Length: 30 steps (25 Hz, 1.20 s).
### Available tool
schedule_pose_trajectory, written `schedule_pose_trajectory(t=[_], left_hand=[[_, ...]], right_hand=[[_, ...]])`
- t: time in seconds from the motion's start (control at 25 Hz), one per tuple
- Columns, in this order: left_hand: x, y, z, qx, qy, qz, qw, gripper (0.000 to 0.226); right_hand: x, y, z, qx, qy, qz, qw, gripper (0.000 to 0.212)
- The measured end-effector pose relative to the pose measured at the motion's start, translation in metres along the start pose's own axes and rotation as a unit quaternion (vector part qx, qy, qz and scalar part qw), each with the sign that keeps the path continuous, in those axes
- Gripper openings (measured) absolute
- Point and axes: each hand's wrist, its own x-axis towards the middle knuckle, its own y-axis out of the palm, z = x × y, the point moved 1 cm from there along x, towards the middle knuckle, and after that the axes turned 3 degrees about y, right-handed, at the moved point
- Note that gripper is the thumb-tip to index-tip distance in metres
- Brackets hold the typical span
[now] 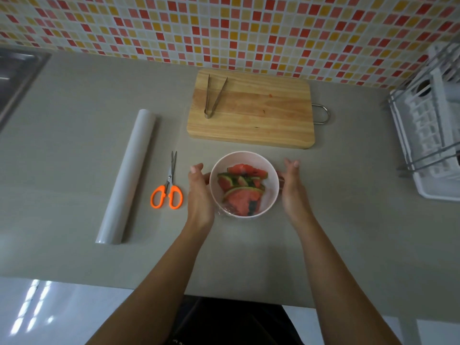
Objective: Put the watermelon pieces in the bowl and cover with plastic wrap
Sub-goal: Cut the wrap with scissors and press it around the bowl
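Observation:
A pale pink bowl (271, 192) stands on the grey counter, just in front of the cutting board. Several watermelon pieces (240, 188), red with green rind, lie inside it. Clear plastic wrap (222, 212) shows as shiny crinkles at the bowl's near-left rim and on its right side. My left hand (199, 192) cups the bowl's left side, with the thumb at the rim. My right hand (291, 188) is at the bowl's right side with fingers spread and raised, its thumb at the crinkled wrap.
A roll of plastic wrap (127, 178) lies to the left, with orange-handled scissors (168, 188) beside it. Metal tongs (214, 95) rest on the wooden cutting board (251, 115) behind the bowl. A white dish rack (428, 135) stands at the right and a sink (15, 75) at the far left.

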Motion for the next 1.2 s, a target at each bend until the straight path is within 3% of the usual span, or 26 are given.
schedule_pose_trajectory(t=[0.12,0.2,0.36,0.44,0.56,0.64,0.72,0.8,0.88,0.96,1.08,1.2], left_hand=[[0.034,0.007,-0.030,0.047,-0.034,0.124,0.991,0.070],[0.059,0.016,-0.056,0.098,-0.004,0.175,0.980,0.071],[0.067,0.002,-0.077,0.198,0.061,0.110,0.972,0.069],[0.043,-0.024,-0.058,0.268,-0.020,0.102,0.958,0.070],[0.013,-0.041,-0.034,0.156,-0.165,0.088,0.970,0.071],[0.027,-0.036,-0.031,0.079,-0.151,0.086,0.982,0.065],[0.046,-0.029,-0.034,0.014,-0.133,0.090,0.987,0.056],[0.061,-0.023,-0.031,0.038,-0.119,0.129,0.984,0.052],[0.067,-0.017,-0.026,0.116,-0.104,0.193,0.969,0.054],[0.070,-0.010,-0.027,0.109,-0.121,0.217,0.962,0.058],[0.076,0.002,-0.034,0.102,-0.138,0.246,0.954,0.056],[0.086,0.012,-0.043,0.178,-0.138,0.249,0.942,0.050]], right_hand=[[-0.005,-0.015,-0.005,-0.045,0.074,0.067,0.994,0.115],[-0.014,-0.019,-0.009,-0.058,0.137,0.115,0.982,0.113],[-0.007,-0.023,-0.006,-0.081,0.045,0.037,0.995,0.119],[-0.003,-0.016,0.000,-0.065,0.025,0.088,0.994,0.112],[-0.006,-0.009,-0.005,-0.070,0.003,0.109,0.992,0.086],[-0.012,-0.017,-0.015,-0.085,0.008,0.108,0.990,0.081],[-0.016,-0.032,-0.023,-0.079,0.040,0.100,0.991,0.092],[-0.012,-0.044,-0.020,-0.097,0.047,0.070,0.992,0.094],[0.002,-0.045,-0.004,-0.125,0.006,0.044,0.991,0.079],[0.023,-0.033,0.021,-0.121,-0.012,0.106,0.987,0.068],[0.054,-0.005,0.048,-0.190,0.045,0.237,0.952,0.060],[0.069,0.008,0.056,-0.199,0.074,0.251,0.945,0.026]])
